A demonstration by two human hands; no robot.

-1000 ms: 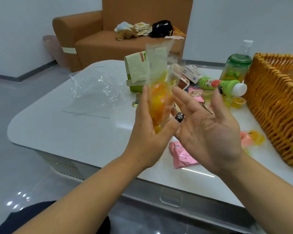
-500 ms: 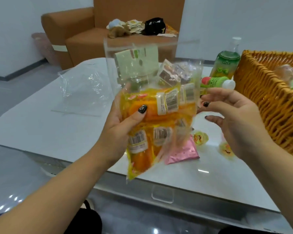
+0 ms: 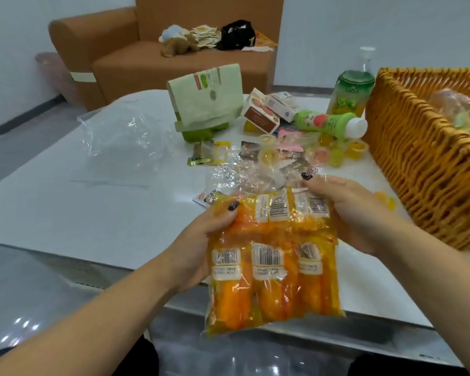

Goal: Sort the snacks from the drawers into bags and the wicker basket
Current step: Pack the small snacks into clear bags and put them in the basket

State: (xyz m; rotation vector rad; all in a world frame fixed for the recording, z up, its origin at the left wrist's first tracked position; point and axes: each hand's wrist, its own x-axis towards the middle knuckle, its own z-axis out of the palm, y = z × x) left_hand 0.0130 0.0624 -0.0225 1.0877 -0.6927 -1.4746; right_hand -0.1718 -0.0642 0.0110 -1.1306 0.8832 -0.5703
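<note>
Ahead of you on the worktop (image 3: 65, 213) lie loose snacks (image 3: 296, 147), a tipped green bottle (image 3: 329, 124), a pale green pouch (image 3: 206, 99) and an empty clear bag (image 3: 120, 147); the wicker basket (image 3: 423, 164) stands to your right. You hold the clear bag of orange snack packs (image 3: 272, 267) above the near edge: your left hand (image 3: 201, 240) grips its left side, your right hand (image 3: 347, 210) pinches its top.

Bright, even, cool indoor light from overhead. Soft glare across the white table (image 3: 65, 213) and the clear plastic bag (image 3: 120, 147); specular dots on the glossy floor (image 3: 19, 329). Faint shadows only. Slightly soft throughout, with wide-angle bending toward the edges.
</note>
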